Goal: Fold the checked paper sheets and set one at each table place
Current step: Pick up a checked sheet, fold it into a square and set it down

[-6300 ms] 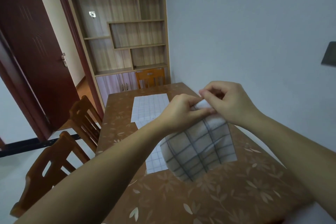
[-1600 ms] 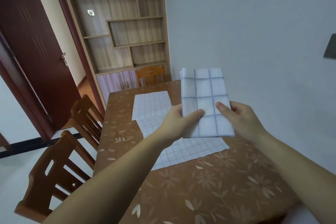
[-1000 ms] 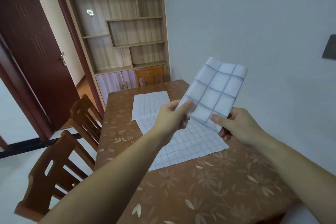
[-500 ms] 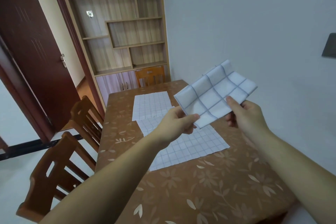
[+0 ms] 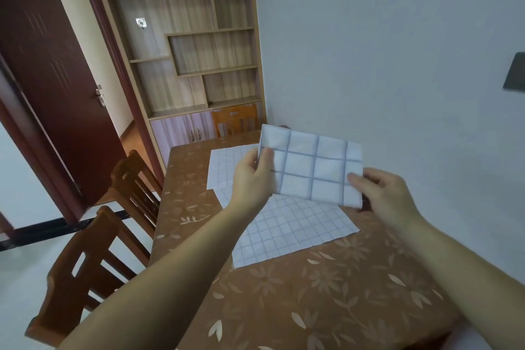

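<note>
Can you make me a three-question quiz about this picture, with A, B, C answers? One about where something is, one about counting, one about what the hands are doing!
1. Where is the folded checked sheet?
A. Held up in the air above the table
B. Lying on a chair seat
C. On a bookshelf

2. How many unfolded checked sheets lie flat on the table?
A. None
B. Two
C. Five

3. What are the hands doing?
A. Both are resting flat on the table
B. Only one is touching the sheet
C. Each is pinching one end of the folded sheet

Answers:
1 A, the sheet hangs clear of the tabletop between the hands.
2 B, a near sheet and a far sheet lie there, slightly overlapping.
3 C, the left hand grips the left end and the right hand the right end.
</note>
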